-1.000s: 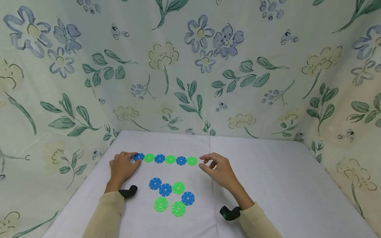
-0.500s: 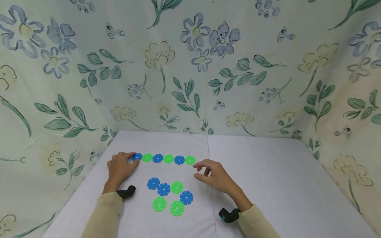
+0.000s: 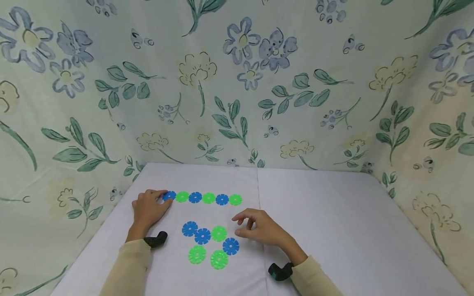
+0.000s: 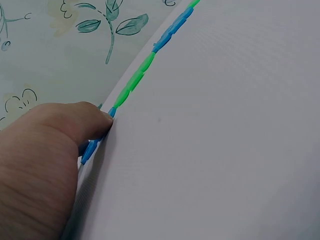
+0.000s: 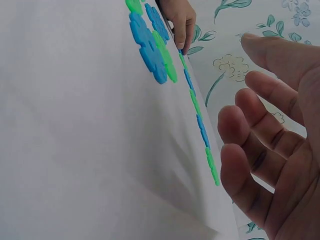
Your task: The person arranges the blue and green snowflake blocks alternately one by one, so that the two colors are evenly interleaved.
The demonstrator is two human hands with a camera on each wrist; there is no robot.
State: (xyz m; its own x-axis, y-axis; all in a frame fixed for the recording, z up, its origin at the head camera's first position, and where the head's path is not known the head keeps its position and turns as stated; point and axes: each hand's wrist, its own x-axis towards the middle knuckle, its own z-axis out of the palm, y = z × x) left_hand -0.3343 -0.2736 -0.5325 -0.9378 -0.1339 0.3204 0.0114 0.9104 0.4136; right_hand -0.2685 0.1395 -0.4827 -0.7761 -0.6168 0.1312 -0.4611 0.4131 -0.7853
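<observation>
Thumb and forefinger of my left hand [image 3: 148, 209] pinch the blue notched plastic disc [image 3: 170, 195] at the left end of a row. Blue and green discs alternate along that row, edge to edge, and the last green disc [image 3: 235, 200] lies at its right end. In the left wrist view, the thumb [image 4: 95, 122] presses against the blue disc's edge and partly hides it. My right hand [image 3: 264, 227] hovers right of a loose group of discs, fingers loosely bent, holding nothing. Nearest to it is a blue disc [image 3: 231, 246]; a green disc [image 3: 219, 233] lies farther left.
More loose discs lie on the white cloth [image 3: 314, 230], including a green one [image 3: 197, 254] and two touching blue ones, one of them a blue disc [image 3: 189, 228]. A floral curtain [image 3: 237, 90] surrounds the table's back and sides.
My right hand has moved from the row's right end toward me and left, to beside the loose discs. The left hand keeps its place on the blue disc.
</observation>
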